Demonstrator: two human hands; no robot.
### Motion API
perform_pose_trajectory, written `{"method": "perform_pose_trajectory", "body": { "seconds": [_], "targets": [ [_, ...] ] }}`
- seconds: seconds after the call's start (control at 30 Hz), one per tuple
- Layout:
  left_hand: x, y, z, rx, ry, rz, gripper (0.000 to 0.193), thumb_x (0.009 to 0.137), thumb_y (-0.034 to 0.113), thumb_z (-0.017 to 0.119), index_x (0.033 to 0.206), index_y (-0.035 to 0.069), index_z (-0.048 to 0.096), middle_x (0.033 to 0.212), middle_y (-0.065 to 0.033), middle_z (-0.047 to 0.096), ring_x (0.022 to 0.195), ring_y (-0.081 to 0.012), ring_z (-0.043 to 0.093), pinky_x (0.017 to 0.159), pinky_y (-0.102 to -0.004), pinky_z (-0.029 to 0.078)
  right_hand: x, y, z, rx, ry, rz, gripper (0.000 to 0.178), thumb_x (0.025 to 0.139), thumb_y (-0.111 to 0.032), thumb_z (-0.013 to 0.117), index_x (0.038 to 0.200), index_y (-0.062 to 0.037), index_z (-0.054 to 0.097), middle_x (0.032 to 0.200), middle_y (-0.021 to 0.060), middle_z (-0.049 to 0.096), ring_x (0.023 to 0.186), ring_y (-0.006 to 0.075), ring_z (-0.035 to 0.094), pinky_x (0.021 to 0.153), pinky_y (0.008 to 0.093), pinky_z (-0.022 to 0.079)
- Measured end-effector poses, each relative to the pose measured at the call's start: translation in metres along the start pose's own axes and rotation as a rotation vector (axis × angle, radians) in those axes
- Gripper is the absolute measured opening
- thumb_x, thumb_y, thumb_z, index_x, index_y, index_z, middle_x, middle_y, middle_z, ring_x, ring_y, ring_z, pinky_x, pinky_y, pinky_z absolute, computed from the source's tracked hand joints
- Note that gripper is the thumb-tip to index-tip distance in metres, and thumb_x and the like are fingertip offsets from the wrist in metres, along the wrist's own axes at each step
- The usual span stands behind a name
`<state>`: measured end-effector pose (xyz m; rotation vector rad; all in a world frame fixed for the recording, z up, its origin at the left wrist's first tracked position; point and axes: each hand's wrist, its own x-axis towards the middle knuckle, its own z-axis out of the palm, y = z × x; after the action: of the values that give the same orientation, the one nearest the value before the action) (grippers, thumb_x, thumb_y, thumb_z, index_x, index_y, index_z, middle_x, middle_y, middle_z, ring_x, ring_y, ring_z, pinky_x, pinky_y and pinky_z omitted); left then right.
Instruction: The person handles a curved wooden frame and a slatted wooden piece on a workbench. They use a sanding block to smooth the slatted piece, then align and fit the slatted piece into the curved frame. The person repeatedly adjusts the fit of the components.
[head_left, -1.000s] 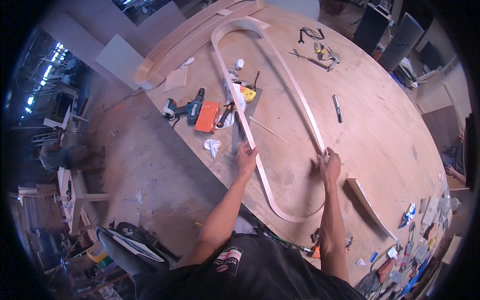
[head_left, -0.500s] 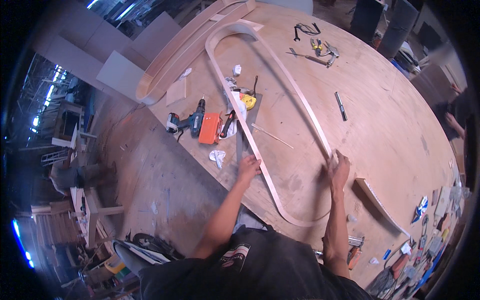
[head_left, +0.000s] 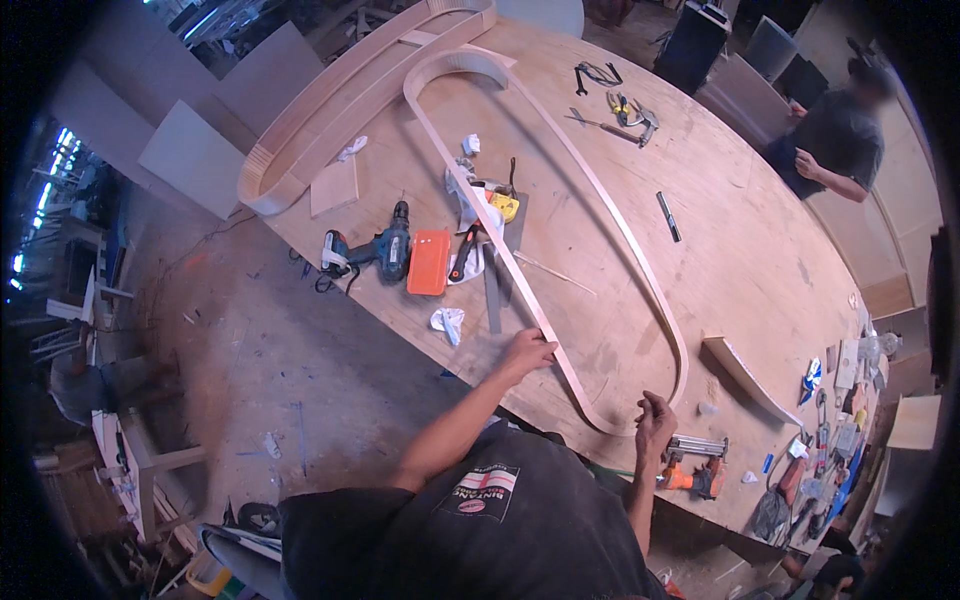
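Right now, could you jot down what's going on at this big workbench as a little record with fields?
Place: workshop, large plywood table
Left hand: resting on the left side of a long bent wooden loop
Right hand: at the loop's near curved end, grip unclear
Beside the left hand: crumpled white rag, orange case, cordless drill
Near the right hand: orange nail gun at the table edge
Far side: another person at the table

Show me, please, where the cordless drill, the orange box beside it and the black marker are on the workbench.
cordless drill [head_left: 392, 246]: head view, on its dark body, near the chuck end.
orange box [head_left: 430, 262]: head view, middle of its flat top face.
black marker [head_left: 668, 216]: head view, midway along its barrel.
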<state>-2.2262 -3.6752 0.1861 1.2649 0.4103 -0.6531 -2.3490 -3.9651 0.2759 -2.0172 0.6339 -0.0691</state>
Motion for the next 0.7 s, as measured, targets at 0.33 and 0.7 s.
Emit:
{"method": "perform_pose_trajectory", "body": {
  "seconds": [0.33,0.7],
  "targets": [
    [-0.001,-0.006,0.002,0.100,-0.130,-0.028,0.032,0.095,0.018,0.073,0.119,0.000,0.061,0.101,-0.0111,0.074,0.086,-0.0195,0.073,0.065,-0.0310,0.059,-0.036,-0.023,0.059,-0.168,0.188,-0.257,0.017,0.103,-0.010,0.062,0.117,-0.0045,0.071,0.066,0.0004,0.053,0.062,0.0083,0.047,0.055,0.0277,0.036],
    [-0.003,0.004,-0.003,0.046,-0.124,-0.010,0.040,0.097,0.019,0.073,0.127,0.001,0.055,0.108,-0.0109,0.072,0.087,-0.0193,0.074,0.067,-0.0302,0.060,-0.023,-0.064,0.074,-0.168,0.046,-0.250,0.027,0.098,0.000,0.063,0.124,-0.0043,0.068,0.074,0.0061,0.059,0.069,0.0138,0.055,0.064,0.0302,0.044]
  ]
}}
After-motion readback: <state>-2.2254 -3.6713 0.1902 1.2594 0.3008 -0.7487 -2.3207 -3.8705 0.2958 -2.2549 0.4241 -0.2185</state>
